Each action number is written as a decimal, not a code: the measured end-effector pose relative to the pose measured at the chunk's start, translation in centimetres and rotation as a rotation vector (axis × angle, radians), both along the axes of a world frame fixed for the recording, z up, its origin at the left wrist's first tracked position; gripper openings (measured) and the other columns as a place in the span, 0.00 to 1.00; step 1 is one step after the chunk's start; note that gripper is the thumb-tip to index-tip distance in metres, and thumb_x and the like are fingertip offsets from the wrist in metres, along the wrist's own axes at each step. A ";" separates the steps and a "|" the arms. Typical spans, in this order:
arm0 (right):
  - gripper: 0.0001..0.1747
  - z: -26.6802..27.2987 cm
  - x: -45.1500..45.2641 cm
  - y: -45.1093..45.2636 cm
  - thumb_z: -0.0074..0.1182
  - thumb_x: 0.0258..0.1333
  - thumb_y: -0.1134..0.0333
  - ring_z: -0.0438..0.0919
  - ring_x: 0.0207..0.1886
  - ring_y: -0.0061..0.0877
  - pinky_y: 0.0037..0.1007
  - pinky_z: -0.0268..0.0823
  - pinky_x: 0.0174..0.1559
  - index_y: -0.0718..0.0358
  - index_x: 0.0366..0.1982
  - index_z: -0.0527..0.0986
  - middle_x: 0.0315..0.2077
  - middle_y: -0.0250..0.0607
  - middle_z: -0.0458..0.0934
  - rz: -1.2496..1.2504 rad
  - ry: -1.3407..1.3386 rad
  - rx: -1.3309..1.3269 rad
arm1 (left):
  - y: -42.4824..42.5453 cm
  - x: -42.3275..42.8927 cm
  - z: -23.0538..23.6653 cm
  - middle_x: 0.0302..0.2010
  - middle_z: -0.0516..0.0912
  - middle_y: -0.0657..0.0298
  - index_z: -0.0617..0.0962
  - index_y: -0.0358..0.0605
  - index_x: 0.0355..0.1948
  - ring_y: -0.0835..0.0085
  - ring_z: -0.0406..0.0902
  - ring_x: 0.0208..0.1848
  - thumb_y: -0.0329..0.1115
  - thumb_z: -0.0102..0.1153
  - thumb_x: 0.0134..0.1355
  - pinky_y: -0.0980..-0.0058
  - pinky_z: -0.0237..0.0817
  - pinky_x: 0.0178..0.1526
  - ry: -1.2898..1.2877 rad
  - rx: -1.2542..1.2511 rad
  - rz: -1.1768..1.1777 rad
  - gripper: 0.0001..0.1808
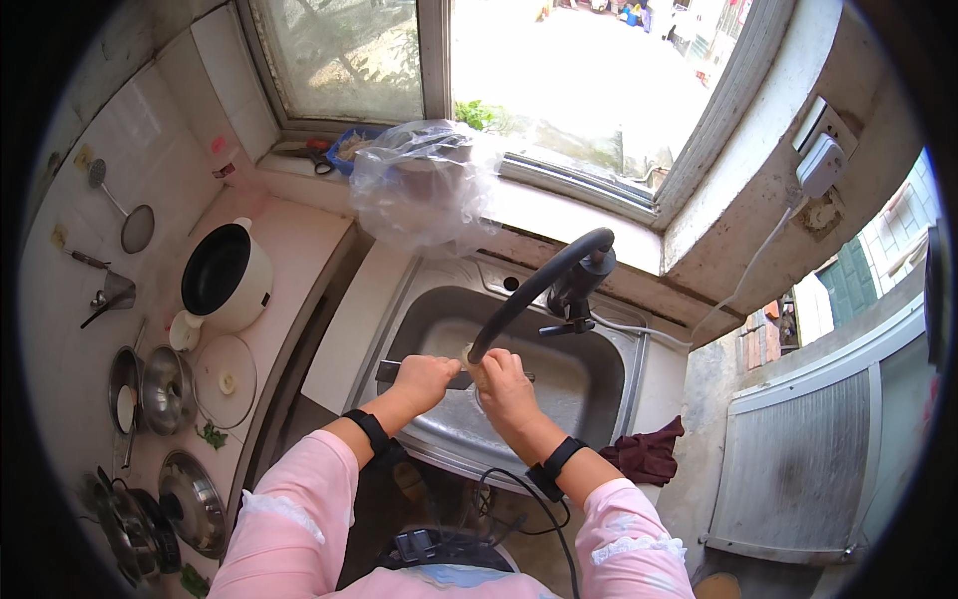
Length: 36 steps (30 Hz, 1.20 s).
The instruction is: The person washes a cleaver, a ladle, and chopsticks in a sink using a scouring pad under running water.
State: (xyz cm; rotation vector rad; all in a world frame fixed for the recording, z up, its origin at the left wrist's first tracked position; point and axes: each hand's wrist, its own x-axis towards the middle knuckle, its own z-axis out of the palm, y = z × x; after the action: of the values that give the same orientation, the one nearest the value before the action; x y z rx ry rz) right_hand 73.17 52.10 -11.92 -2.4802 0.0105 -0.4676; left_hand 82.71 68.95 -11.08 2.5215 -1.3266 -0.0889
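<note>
Both my hands are over a stainless steel sink [591, 397], below the curved black spout of a faucet [546, 277]. My left hand [425, 380] is closed on a dark, flat-bladed thing [390, 371], probably a knife, which reaches out on both sides of the fingers. My right hand [505, 385] grips a pale brownish thing [474, 358] right at the spout's end; the fingers and spout hide most of it, so its kind cannot be told. The two hands are close together. Black bands circle both wrists.
A dark red cloth [647, 453] lies at the sink's right edge. A clear plastic bag [426, 187] bulges on the sill behind. On the left counter stand a white electric pot [228, 277], a steel bowl [166, 389] and lids. Black cables [524, 487] hang before me.
</note>
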 end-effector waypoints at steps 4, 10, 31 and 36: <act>0.23 -1.3 -0.4 -2.7 0.58 0.35 0.75 0.68 0.44 0.36 0.34 0.72 0.39 0.56 0.40 0.69 0.39 0.36 0.67 -0.092 0.145 -0.200 | 0.8 0.6 0.2 0.25 0.80 0.64 0.76 0.50 0.26 0.63 0.79 0.30 0.32 0.53 0.52 0.65 0.68 0.30 -0.035 -0.038 -0.017 0.01; 0.15 0.3 -0.1 -0.4 0.54 0.44 0.73 0.70 0.42 0.37 0.36 0.70 0.40 0.58 0.38 0.72 0.38 0.38 0.72 0.029 0.030 -0.051 | 1.0 0.6 0.1 0.23 0.79 0.65 0.76 0.51 0.26 0.65 0.79 0.29 0.30 0.52 0.50 0.66 0.68 0.30 -0.151 -0.016 -0.094 0.02; 0.06 8.0 -5.7 -12.1 0.52 0.43 0.70 0.73 0.40 0.31 0.29 0.71 0.36 0.55 0.27 0.77 0.31 0.32 0.74 -0.016 0.294 -0.668 | 4.6 1.5 -0.1 0.24 0.79 0.58 0.75 0.47 0.27 0.57 0.78 0.30 0.37 0.54 0.56 0.59 0.66 0.31 0.001 0.085 0.175 0.06; 0.15 4.8 -12.9 -20.0 0.57 0.44 0.68 0.69 0.50 0.34 0.35 0.66 0.46 0.54 0.39 0.73 0.50 0.35 0.69 -0.224 0.222 -0.603 | 1.3 0.9 -1.4 0.24 0.79 0.56 0.76 0.47 0.27 0.56 0.78 0.30 0.37 0.53 0.57 0.59 0.66 0.32 0.037 -0.010 0.104 0.07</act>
State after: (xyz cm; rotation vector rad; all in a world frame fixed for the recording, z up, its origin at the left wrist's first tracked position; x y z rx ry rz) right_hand 60.31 32.05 -7.08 -3.1341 0.2766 -0.3138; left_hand 83.57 70.22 -12.52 2.5624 -1.1774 -0.1068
